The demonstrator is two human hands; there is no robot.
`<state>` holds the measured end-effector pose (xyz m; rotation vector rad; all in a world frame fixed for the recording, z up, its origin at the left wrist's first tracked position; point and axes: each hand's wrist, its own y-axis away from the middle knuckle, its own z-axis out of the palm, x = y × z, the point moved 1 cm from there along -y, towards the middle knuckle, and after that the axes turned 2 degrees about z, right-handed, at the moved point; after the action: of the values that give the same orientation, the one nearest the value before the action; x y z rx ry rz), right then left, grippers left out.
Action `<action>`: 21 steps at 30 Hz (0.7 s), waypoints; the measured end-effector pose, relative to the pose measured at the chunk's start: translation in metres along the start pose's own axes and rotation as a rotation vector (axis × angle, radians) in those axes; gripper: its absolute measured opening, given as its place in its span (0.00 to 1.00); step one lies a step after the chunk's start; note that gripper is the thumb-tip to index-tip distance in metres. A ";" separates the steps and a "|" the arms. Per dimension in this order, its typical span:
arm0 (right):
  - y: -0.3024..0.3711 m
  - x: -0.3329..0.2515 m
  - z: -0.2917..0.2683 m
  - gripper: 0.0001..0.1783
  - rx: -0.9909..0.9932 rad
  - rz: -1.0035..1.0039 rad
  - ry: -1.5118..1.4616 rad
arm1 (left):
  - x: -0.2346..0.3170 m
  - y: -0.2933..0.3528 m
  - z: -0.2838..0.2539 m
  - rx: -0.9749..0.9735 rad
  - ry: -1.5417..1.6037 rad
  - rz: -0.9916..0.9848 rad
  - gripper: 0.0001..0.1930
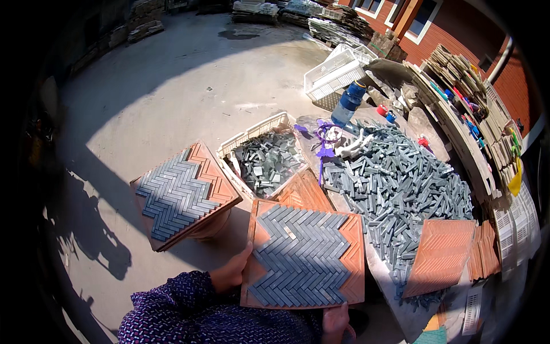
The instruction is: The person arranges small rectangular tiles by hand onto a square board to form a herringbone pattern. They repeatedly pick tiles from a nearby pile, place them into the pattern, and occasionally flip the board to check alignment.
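Sunlit concrete (172, 103) spreads out. Left hand (232, 269) grips the tray (356, 264) by its left edge, right hand (335, 320) by the near edge, tiles (298, 258) between; left of the fingers, a 2nd tray (215, 174); right, a tile heap (395, 183).

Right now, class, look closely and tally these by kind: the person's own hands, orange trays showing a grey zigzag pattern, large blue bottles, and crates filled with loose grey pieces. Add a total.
Left hand and right hand: 2
Held zigzag tray and left zigzag tray: 2
Large blue bottle: 1
Filled crate: 1
Total: 6
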<state>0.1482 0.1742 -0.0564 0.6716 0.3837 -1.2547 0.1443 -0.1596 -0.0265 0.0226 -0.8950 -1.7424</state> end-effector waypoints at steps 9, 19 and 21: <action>0.007 -0.003 0.022 0.27 -0.004 -0.144 0.933 | 0.008 -0.006 -0.027 0.096 -0.106 0.015 0.29; -0.041 0.035 0.106 0.27 -0.268 0.503 0.415 | 0.065 0.077 -0.117 0.037 0.053 0.505 0.35; -0.057 0.052 0.123 0.31 -0.384 0.538 0.424 | 0.074 0.094 -0.141 0.062 0.095 0.651 0.36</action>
<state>0.0970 0.0463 -0.0103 0.6484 0.7178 -0.5011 0.2546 -0.3075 -0.0426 -0.1308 -0.7741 -1.0983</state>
